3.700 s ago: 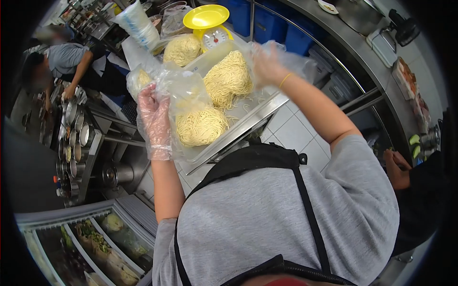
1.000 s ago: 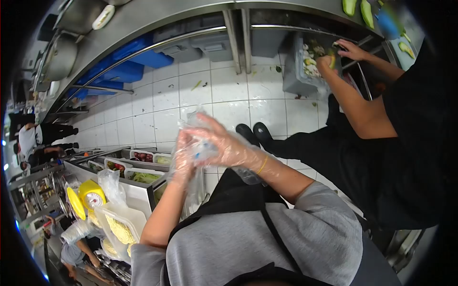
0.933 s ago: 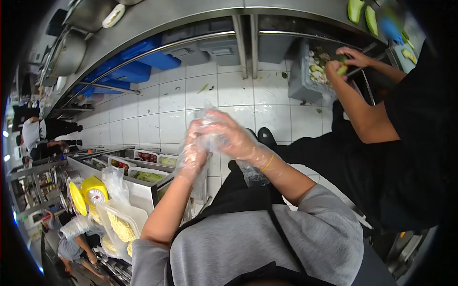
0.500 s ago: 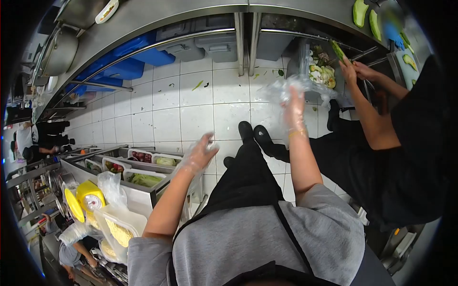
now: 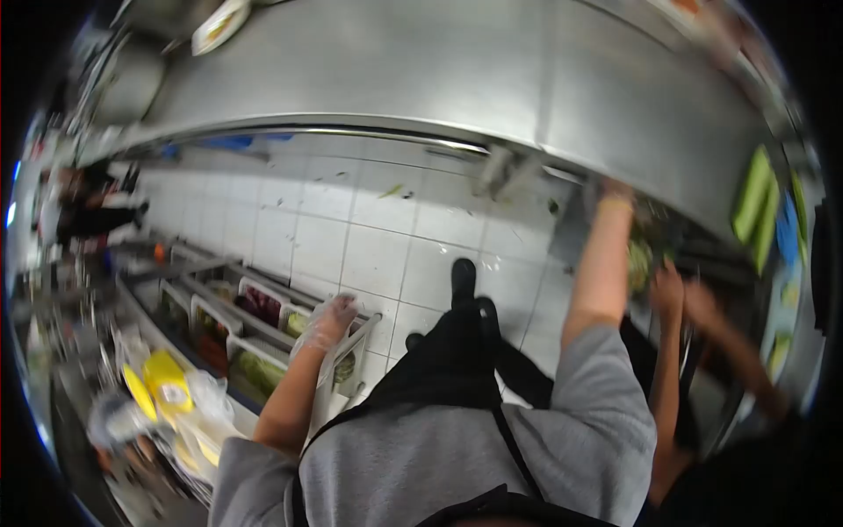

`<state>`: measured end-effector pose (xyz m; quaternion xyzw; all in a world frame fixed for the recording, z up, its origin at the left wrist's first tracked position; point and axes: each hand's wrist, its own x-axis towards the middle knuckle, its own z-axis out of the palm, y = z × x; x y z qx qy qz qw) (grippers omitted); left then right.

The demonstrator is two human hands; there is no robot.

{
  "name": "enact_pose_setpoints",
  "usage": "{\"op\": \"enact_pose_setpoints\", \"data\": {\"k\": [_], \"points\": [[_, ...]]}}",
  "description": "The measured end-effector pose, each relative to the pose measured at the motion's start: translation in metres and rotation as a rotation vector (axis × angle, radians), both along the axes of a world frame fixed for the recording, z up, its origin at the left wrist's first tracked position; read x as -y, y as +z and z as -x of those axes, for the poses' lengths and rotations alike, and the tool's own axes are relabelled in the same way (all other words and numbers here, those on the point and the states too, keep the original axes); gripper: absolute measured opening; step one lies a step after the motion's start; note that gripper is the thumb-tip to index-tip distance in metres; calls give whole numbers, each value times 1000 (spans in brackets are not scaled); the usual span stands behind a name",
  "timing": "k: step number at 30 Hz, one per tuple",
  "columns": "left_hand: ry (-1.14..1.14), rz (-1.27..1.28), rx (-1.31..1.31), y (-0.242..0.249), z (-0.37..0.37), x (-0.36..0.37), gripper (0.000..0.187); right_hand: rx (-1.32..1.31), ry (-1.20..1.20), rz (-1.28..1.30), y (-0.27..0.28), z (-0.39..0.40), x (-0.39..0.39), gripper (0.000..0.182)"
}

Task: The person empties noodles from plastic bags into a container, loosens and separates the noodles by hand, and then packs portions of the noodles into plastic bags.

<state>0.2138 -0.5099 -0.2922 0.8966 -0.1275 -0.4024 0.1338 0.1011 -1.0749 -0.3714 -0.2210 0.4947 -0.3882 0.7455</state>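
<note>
My left hand (image 5: 328, 321), in a clear plastic glove, hangs over the edge of the metal unit of vegetable tubs. Its fingers look loosely apart, with nothing seen in them. My right hand (image 5: 612, 189) reaches to the front edge of the steel counter (image 5: 421, 79), above the grey bin (image 5: 575, 224). Motion blur and the counter edge hide its fingers, and the clear plastic seen earlier cannot be made out. Pale green scraps (image 5: 639, 263) show in the bin beside my right forearm.
A co-worker's hands (image 5: 674, 294) are close on the right, near the bin. Cut green vegetable pieces (image 5: 757, 206) and a blue glove (image 5: 787, 228) lie at the right. A yellow scale (image 5: 167, 382) stands at lower left. Scraps (image 5: 392, 191) litter the tiled floor.
My right hand has moved right and forward from over the floor to the counter edge by the bin. My left hand has drawn back left over the tubs. The view has shifted toward the counter.
</note>
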Motion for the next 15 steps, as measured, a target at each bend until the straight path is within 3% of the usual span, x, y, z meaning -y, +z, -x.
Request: {"op": "enact_pose_setpoints", "data": {"k": [1,3,4,6,8,10,13,15], "points": [[124,244,67,-4,2,4,36,-25,54,21,-12,-6,8,41],[64,119,-63,21,-8,33,37,-112,162,71,-35,-12,28,43],[138,102,-33,18,-8,31,37,-180,208,110,-43,-11,36,44],[-37,26,-230,4,-8,17,37,-404,347,228,-55,12,51,46],[-45,-119,-224,-10,0,-6,37,-694,508,387,-62,50,66,48],[-106,-330,-308,-7,3,-26,39,-1046,706,576,-56,99,81,50],[82,-367,-339,-13,17,-78,40,-1458,1000,787,-22,174,96,54],[167,-354,-305,-43,43,-126,40,-1625,1185,882,8,217,98,56]]}}
